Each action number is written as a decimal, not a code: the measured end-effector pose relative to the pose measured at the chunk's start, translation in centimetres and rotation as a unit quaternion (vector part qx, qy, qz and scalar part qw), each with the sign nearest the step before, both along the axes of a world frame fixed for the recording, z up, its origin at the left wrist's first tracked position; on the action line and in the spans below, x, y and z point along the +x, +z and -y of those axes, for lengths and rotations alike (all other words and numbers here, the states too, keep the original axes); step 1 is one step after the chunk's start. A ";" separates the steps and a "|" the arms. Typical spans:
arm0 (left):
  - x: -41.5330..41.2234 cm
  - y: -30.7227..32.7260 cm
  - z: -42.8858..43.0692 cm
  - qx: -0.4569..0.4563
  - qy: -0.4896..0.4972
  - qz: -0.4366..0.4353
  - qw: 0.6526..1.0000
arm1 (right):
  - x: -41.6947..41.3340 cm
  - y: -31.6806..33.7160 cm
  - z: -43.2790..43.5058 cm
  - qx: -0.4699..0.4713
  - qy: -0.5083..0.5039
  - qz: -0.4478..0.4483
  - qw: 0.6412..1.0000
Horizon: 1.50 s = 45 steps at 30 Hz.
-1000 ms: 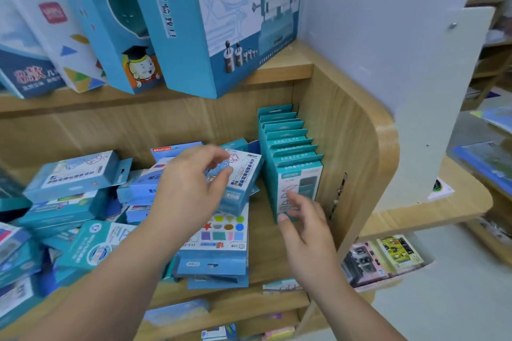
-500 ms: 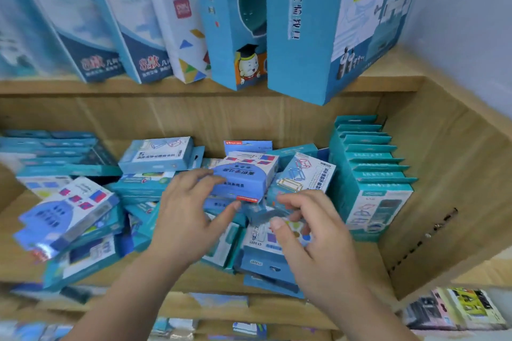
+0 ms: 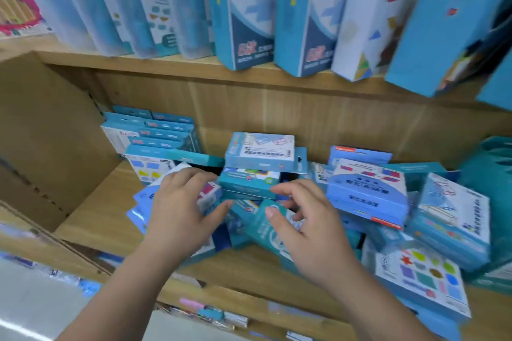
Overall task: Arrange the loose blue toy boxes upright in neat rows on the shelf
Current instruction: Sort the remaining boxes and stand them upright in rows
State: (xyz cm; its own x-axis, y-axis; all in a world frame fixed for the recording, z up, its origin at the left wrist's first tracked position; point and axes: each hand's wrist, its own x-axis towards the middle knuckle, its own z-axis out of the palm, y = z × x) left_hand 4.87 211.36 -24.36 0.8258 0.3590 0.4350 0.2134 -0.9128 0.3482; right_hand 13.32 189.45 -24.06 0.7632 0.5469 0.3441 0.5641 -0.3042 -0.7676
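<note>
Loose blue toy boxes lie in a jumbled heap across the middle and right of the wooden shelf. A small stack of flat boxes rises at the heap's centre. My left hand is clamped over a blue-and-white box at the heap's left edge, fingers on top and thumb below. To the right, my right hand hovers with fingers spread, its thumb touching a tilted teal box. Several boxes stand upright in rows at the back left.
Tall blue and white boxes lean in a row on the shelf above. The shelf's wooden side panel closes the left end. A flat box with coloured shapes overhangs the front edge at right. More goods lie on the lower shelf.
The view has swung left, away from the shelf's right end. Both hands have moved from the right part of the heap to its left part, near the central stack.
</note>
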 end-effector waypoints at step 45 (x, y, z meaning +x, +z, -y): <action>1.3 6.6 -11.4 -0.152 -0.142 -0.002 0.978 | 0.7 9.7 -14.2 0.075 -0.181 0.070 0.978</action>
State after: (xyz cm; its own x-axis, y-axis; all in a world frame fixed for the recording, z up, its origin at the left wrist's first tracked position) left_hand 6.19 222.78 -17.72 0.9124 0.2266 0.3408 -0.0324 -0.7903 0.6119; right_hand 14.05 203.67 -14.33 0.8373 0.1839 0.5149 0.5427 -0.3932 -0.7422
